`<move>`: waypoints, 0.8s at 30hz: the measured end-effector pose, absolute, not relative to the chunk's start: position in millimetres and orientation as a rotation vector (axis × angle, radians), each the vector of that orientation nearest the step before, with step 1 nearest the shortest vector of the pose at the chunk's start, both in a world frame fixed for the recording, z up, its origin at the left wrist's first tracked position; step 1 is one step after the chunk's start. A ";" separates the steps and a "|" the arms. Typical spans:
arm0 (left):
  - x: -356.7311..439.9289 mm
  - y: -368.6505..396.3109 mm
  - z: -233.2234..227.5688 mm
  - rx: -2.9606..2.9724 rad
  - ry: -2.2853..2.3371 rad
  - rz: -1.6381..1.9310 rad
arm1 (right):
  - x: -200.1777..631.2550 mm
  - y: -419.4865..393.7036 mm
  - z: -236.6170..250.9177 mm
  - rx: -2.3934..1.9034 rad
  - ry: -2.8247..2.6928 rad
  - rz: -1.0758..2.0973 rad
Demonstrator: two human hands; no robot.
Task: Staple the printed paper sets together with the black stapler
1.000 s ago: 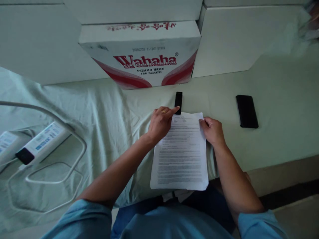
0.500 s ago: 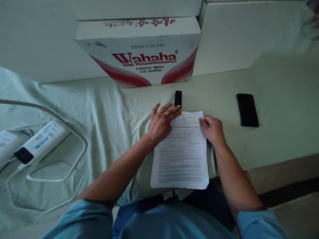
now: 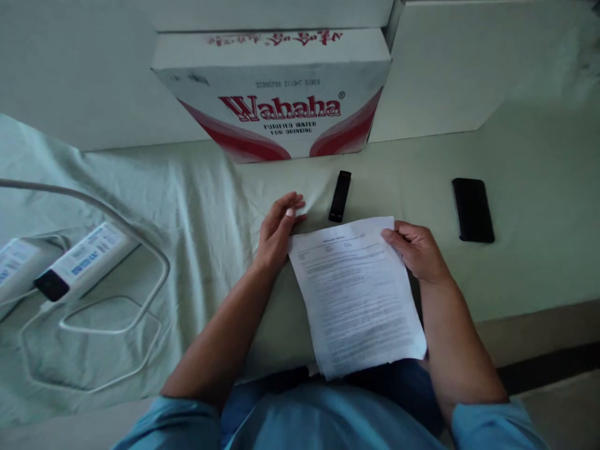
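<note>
A printed sheet of paper (image 3: 356, 294) lies tilted over the near edge of the cloth-covered table (image 3: 529, 262). My right hand (image 3: 417, 250) grips its upper right corner. My left hand (image 3: 277, 228) rests at the paper's upper left corner, fingertips pinched on that corner or just beside it. A small black stick-shaped device (image 3: 339, 196) lies just beyond the paper, between my hands.
A Wahaha water carton (image 3: 281, 94) stands at the back, with white boxes (image 3: 450, 69) on either side. A black phone (image 3: 472, 209) lies to the right. At the left, two white power strips (image 3: 79, 259) and looped white cables (image 3: 140, 294) rest on the wrinkled cloth.
The paper has been turned and pulled toward me, its lower edge now swung right. My left hand slid off the sheet's top to its left corner. My right hand stayed on the right corner.
</note>
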State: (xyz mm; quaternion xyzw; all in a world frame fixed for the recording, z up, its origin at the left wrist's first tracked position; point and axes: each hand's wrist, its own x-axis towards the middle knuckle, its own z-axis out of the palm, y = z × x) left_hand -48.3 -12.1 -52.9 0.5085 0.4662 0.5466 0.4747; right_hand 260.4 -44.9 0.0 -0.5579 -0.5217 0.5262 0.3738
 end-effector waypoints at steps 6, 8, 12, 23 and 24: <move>-37.8 -28.9 -35.1 0.802 0.842 1.092 | 257.9 -41.0 -4.3 -1.424 -1.045 1.134; -36.2 -30.7 -35.8 0.786 0.820 0.976 | 255.6 -38.5 -8.8 -1.455 -1.025 1.072; -36.8 -32.9 -41.7 0.782 0.923 0.870 | 250.9 -36.8 -14.0 -1.453 -0.995 1.077; -36.1 -20.1 -37.8 0.561 1.107 1.263 | 255.8 -33.2 -17.2 -1.465 -1.249 1.077; -38.2 -18.9 -38.8 0.550 1.053 1.212 | 256.5 -33.8 -16.4 -1.519 -1.309 1.009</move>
